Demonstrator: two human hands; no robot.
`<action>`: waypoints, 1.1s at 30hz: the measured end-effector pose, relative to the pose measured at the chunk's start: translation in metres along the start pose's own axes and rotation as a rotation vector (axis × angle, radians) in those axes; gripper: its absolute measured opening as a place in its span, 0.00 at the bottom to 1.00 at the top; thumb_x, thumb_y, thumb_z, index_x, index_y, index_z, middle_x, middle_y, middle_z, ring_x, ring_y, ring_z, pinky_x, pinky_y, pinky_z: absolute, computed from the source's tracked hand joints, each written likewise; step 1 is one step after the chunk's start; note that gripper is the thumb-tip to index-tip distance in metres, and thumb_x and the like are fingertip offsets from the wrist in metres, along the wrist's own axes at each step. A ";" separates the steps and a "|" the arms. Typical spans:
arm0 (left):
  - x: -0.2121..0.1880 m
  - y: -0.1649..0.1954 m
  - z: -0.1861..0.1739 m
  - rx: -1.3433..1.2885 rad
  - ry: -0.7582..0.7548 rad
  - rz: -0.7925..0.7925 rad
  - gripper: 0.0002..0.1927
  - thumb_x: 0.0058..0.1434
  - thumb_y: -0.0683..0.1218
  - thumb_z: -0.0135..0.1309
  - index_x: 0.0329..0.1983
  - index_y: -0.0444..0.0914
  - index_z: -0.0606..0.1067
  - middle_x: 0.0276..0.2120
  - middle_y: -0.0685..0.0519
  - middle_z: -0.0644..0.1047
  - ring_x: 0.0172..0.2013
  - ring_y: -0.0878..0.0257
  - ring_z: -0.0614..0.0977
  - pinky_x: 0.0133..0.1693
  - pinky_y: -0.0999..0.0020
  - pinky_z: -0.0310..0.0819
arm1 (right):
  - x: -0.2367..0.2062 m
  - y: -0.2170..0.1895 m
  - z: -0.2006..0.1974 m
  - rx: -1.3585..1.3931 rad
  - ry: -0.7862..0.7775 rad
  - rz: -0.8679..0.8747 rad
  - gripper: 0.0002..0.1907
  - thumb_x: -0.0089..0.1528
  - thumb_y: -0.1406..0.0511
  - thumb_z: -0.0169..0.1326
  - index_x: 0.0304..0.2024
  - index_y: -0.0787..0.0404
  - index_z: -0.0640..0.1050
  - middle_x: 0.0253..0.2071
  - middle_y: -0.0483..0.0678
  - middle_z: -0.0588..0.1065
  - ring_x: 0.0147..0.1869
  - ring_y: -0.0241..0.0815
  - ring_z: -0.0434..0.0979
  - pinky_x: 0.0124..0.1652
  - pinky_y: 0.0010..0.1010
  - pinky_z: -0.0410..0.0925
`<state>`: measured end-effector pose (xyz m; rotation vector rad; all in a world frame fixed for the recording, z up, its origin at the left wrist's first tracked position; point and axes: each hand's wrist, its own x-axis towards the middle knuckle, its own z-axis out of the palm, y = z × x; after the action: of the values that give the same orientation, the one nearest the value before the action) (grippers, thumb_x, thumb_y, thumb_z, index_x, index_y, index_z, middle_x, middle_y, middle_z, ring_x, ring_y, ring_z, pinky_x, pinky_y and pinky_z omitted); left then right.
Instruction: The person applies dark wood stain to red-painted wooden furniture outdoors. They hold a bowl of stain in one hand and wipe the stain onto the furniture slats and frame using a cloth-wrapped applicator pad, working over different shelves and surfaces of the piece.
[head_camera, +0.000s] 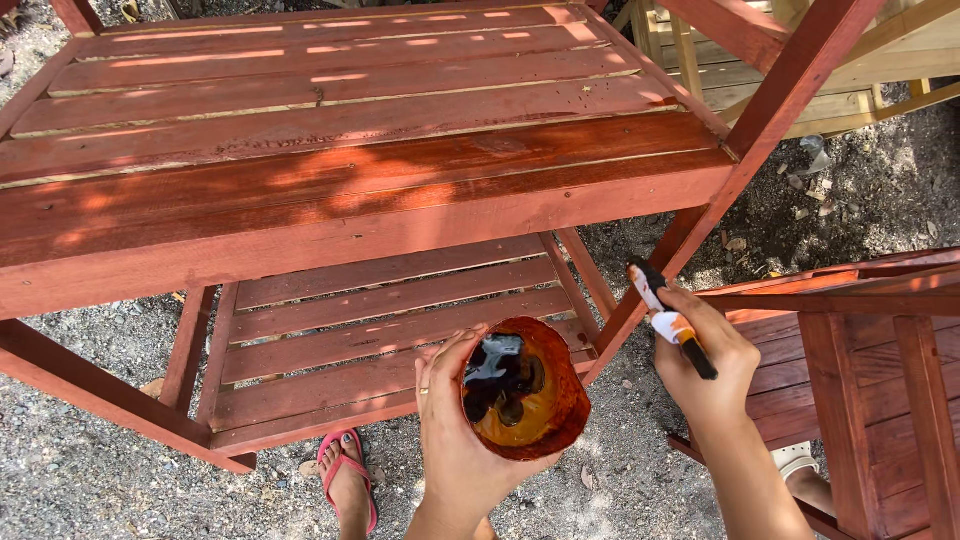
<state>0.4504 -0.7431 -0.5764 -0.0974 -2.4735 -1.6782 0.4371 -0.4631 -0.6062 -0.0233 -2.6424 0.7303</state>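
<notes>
Your left hand (455, 430) is wrapped around a stain-caked cup (524, 388), thumb over the near rim and fingers behind it, closed firmly; the cup is tipped toward you with dark liquid pooled inside. It hangs in the air just off the front right corner of the lower shelf (385, 330), not touching the slats. Your right hand (705, 360) is closed on a paintbrush (668, 318) with an orange-and-white handle; the bristle end points up and left, just beside the slanted leg (700, 215) at the table's right front corner. I can't tell if the bristles touch the wood. The stained tabletop (330, 140) spans most of the upper view; its front edge overhangs the lower shelf, so room between top and shelf is tight. The open gap sits between the slanted leg and the second stained frame (860, 340) at your right, which is close to your right forearm. A bare wooden frame (860, 80) stands beyond the top right corner. The gravel ground (90, 470) is open at lower left, beside the left brace. Your foot in a pink sandal (347, 475) stands just below the shelf's front edge.
</notes>
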 end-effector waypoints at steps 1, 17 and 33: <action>0.000 0.002 0.001 -0.021 0.002 0.002 0.59 0.29 0.57 0.80 0.64 0.37 0.64 0.60 0.47 0.74 0.62 0.48 0.73 0.68 0.43 0.52 | 0.004 0.000 0.001 -0.004 0.018 -0.001 0.18 0.61 0.71 0.58 0.54 0.57 0.79 0.55 0.50 0.80 0.60 0.49 0.83 0.56 0.35 0.75; -0.026 -0.008 0.014 0.011 -0.061 -0.019 0.62 0.28 0.58 0.80 0.65 0.38 0.62 0.62 0.48 0.72 0.63 0.49 0.73 0.69 0.38 0.49 | -0.128 0.065 0.048 -0.263 -0.460 0.435 0.22 0.52 0.67 0.64 0.49 0.44 0.83 0.48 0.46 0.82 0.45 0.51 0.84 0.44 0.39 0.76; -0.012 0.075 0.012 0.014 -0.036 0.044 0.61 0.25 0.55 0.81 0.64 0.37 0.64 0.58 0.45 0.72 0.62 0.48 0.73 0.70 0.42 0.47 | -0.083 0.038 -0.059 0.382 0.281 0.658 0.16 0.61 0.73 0.64 0.51 0.71 0.79 0.46 0.48 0.79 0.49 0.33 0.77 0.50 0.23 0.70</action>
<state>0.4718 -0.7037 -0.5133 -0.1810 -2.4893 -1.6559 0.5330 -0.4110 -0.6096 -0.8489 -2.1726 1.3154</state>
